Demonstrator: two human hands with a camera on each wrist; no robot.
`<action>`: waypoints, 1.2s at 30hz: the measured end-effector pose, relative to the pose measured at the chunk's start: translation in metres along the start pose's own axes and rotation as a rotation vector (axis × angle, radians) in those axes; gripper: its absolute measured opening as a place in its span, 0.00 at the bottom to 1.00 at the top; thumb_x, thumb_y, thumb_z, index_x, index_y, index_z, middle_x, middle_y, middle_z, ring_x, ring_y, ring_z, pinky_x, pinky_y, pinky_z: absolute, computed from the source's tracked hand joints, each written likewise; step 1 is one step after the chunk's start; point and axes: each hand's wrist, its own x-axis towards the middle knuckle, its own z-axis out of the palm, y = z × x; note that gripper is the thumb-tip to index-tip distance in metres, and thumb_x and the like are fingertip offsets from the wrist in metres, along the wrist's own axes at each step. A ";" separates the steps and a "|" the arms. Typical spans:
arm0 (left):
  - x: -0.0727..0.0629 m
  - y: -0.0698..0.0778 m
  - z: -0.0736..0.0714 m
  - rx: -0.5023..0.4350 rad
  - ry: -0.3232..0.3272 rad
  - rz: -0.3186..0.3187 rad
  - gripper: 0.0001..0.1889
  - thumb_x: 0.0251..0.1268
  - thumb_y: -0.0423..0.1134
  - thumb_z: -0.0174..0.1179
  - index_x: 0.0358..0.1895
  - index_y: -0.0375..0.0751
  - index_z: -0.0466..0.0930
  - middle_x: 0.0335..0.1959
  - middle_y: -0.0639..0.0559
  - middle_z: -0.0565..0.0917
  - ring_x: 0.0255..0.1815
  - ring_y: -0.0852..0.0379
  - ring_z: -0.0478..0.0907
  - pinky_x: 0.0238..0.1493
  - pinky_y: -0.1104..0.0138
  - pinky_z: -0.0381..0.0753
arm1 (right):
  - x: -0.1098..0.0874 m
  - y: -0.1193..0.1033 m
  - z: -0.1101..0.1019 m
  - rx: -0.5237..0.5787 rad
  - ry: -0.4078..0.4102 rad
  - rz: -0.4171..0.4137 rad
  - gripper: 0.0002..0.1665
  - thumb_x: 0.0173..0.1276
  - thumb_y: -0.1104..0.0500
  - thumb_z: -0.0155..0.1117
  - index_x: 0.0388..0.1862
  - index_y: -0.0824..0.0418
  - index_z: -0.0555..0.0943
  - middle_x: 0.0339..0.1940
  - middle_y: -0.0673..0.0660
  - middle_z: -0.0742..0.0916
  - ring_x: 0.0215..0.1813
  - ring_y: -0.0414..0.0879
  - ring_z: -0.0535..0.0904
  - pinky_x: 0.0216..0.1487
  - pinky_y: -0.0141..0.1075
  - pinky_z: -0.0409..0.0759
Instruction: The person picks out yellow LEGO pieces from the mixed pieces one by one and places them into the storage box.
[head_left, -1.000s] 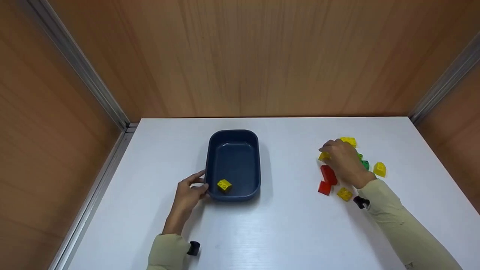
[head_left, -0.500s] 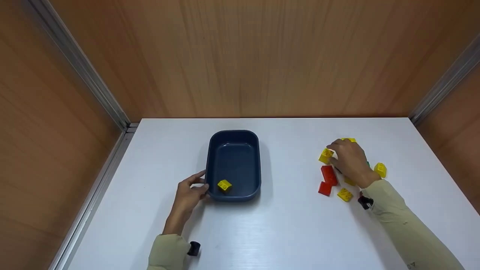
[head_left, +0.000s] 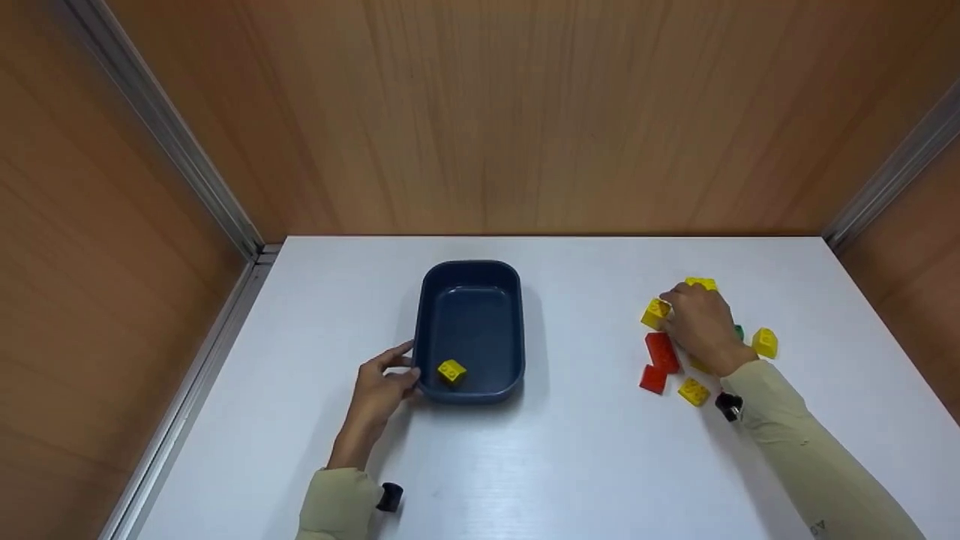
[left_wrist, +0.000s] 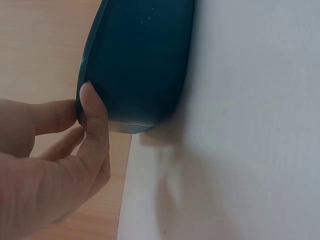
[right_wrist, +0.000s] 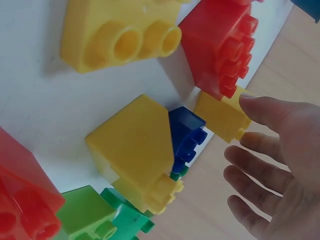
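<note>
Left hand (head_left: pixel 379 386) pinches the blue tray (head_left: pixel 480 322) at eight o'clock; right hand (head_left: pixel 701 322), at its nine o'clock, pinches a yellow block (head_left: pixel 651 313); sleeve (head_left: pixel 810 457) marking illegible.

The head view looks forward and down at the table (head_left: pixel 585 450), far enough back to take in the wooden wall (head_left: pixel 484 120); the left wrist view sits close to the left hand (left_wrist: pixel 55 177), facing along its fingers to the tray (left_wrist: pixel 140 60), the table filling its right side. The right wrist view looks from near across the blocks (right_wrist: pixel 135 137), the right hand (right_wrist: pixel 297 165) at its right edge; it shares both with the head view; the left wrist view shares hand and tray.
</note>
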 end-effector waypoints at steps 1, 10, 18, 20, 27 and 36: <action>0.000 0.000 0.000 -0.002 0.001 -0.001 0.27 0.73 0.21 0.58 0.74 0.32 0.75 0.57 0.33 0.76 0.39 0.56 0.82 0.43 0.65 0.88 | 0.000 0.001 0.000 -0.003 0.000 0.001 0.25 0.65 0.67 0.77 0.60 0.74 0.84 0.56 0.74 0.86 0.57 0.69 0.81 0.66 0.64 0.79; -0.002 0.000 0.001 -0.027 -0.011 0.011 0.27 0.73 0.20 0.57 0.74 0.31 0.74 0.56 0.34 0.76 0.37 0.56 0.82 0.39 0.67 0.86 | -0.001 0.004 0.003 -0.018 -0.003 -0.001 0.22 0.67 0.64 0.76 0.57 0.76 0.85 0.51 0.73 0.87 0.52 0.68 0.83 0.61 0.63 0.82; -0.001 0.001 0.000 -0.039 -0.008 0.012 0.27 0.73 0.20 0.57 0.73 0.31 0.75 0.55 0.34 0.77 0.35 0.58 0.82 0.39 0.67 0.87 | -0.002 0.002 0.002 0.021 -0.024 0.019 0.22 0.68 0.64 0.76 0.57 0.75 0.85 0.51 0.72 0.87 0.53 0.67 0.82 0.63 0.63 0.81; -0.002 0.000 -0.001 -0.035 -0.007 0.013 0.27 0.73 0.20 0.57 0.73 0.31 0.75 0.54 0.34 0.77 0.35 0.57 0.82 0.39 0.66 0.87 | -0.003 0.001 0.001 0.030 -0.033 0.023 0.22 0.69 0.65 0.75 0.58 0.75 0.84 0.52 0.72 0.87 0.53 0.66 0.82 0.64 0.63 0.81; -0.003 0.000 -0.002 -0.025 -0.012 0.016 0.26 0.73 0.21 0.58 0.73 0.33 0.76 0.54 0.34 0.77 0.35 0.57 0.82 0.41 0.64 0.87 | -0.003 -0.007 -0.005 0.056 -0.025 0.031 0.24 0.68 0.65 0.76 0.60 0.74 0.84 0.55 0.71 0.86 0.55 0.66 0.81 0.66 0.62 0.80; -0.003 0.001 -0.003 -0.015 -0.010 0.011 0.26 0.74 0.21 0.58 0.73 0.33 0.75 0.55 0.34 0.77 0.37 0.57 0.82 0.41 0.65 0.88 | -0.003 -0.020 -0.011 0.077 0.004 0.007 0.24 0.68 0.66 0.77 0.60 0.72 0.84 0.55 0.70 0.87 0.54 0.64 0.81 0.64 0.62 0.81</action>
